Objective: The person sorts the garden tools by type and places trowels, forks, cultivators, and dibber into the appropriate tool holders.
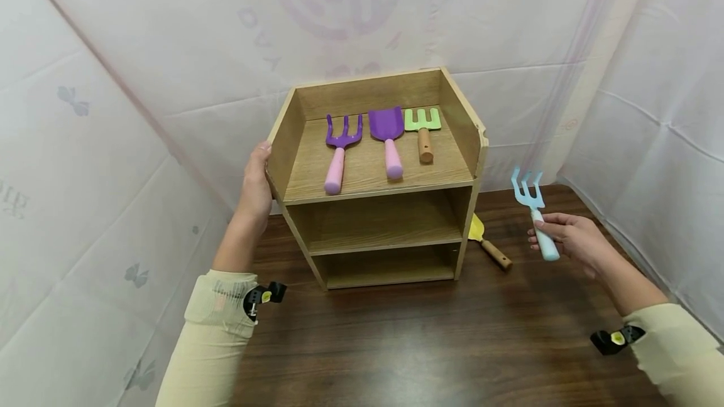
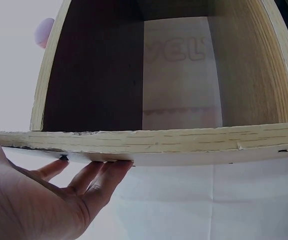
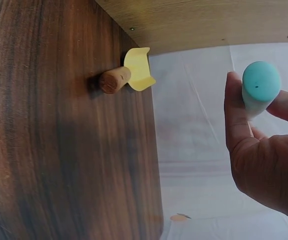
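My right hand (image 1: pixel 574 240) pinches the pale handle of a light blue garden hand fork (image 1: pixel 530 196) between thumb and fingers, right of the wooden shelf (image 1: pixel 378 190). Its tines point away from me, and it is held above the table. In the right wrist view the handle's turquoise end (image 3: pixel 261 82) faces the camera. My left hand (image 1: pixel 257 190) rests against the shelf's outer left side, with extended fingers (image 2: pixel 101 187) on the panel. On the shelf's top tier lie a purple hand fork (image 1: pixel 344 139) with a pink handle, a purple shovel (image 1: pixel 387 124) and a green rake (image 1: pixel 422 121).
A yellow shovel (image 1: pixel 477 228) with a wooden handle lies on the dark wood table (image 1: pixel 396 344), close by the shelf's right side and partly hidden by it. Pale printed sheets (image 1: pixel 362 17) hang behind and on both sides. The shelf's raised walls edge its top tier.
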`<move>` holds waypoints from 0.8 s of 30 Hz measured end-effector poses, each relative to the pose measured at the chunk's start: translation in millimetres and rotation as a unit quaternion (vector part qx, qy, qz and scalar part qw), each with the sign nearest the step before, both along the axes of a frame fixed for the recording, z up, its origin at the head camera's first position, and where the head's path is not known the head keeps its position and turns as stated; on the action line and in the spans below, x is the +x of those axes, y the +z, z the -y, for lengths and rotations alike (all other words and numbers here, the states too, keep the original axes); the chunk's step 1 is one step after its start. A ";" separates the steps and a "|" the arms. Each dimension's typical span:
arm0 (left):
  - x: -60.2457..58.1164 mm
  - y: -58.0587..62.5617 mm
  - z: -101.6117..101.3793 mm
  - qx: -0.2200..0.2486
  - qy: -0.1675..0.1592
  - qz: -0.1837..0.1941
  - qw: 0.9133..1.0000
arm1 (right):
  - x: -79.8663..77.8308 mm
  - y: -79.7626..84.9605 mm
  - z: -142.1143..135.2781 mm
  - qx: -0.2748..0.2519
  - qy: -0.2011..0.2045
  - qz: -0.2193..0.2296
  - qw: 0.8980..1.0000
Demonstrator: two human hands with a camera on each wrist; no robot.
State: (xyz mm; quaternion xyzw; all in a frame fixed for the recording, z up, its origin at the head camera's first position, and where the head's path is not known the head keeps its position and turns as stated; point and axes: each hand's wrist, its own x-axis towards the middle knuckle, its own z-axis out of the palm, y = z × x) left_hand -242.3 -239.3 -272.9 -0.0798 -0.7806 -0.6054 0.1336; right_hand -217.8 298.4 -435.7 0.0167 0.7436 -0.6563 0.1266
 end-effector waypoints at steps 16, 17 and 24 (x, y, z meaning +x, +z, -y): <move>1.1 -2.6 -1.8 0.006 0.022 0.014 1.000 | 3.8 -16.5 -14.8 -0.175 -0.035 0.020 0.984; 1.2 -2.4 -1.7 0.003 0.023 0.017 1.000 | 3.2 -16.6 -15.8 -0.179 -0.037 0.020 0.983; 2.6 0.9 -4.3 0.009 0.021 0.029 0.999 | 0.7 -12.2 -17.2 -0.148 -0.030 0.015 0.988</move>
